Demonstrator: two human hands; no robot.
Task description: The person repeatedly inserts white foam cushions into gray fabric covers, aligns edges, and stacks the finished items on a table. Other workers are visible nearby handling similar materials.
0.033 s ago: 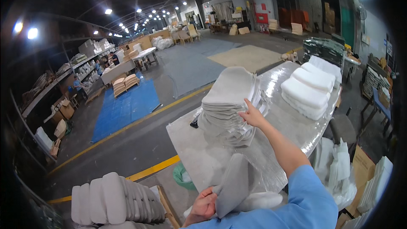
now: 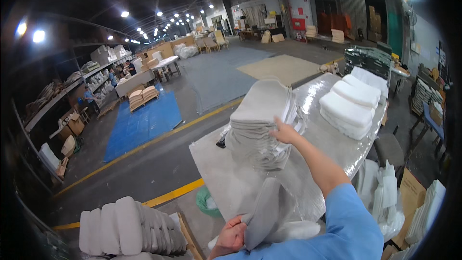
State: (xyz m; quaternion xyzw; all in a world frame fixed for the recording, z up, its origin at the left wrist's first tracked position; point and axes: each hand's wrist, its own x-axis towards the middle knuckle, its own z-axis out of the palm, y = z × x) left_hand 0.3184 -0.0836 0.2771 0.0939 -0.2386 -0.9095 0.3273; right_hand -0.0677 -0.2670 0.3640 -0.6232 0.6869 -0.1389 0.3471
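My left hand, low in the picture, is closed on the edge of a grey fabric cover, which hangs upright and folded beside it. My right hand is at the near right side of a tall stack of grey fabric covers on the table. Its index finger points up by the stack's edge, apart from the thumb, and I see nothing held in it. Whether the fingertips touch the covers I cannot tell. Below the left hand's cover, a white padded piece shows in part.
A plastic-covered table bears the stack and white cushions at its right. Grey cushions stand at lower left, near a green bag. White pads in plastic stand at right. A dog is beyond the table.
My right hand has drawn slightly left and down along the stack's edge, its index finger less stretched. The left hand still holds the grey fabric cover, and the view has shifted a little.
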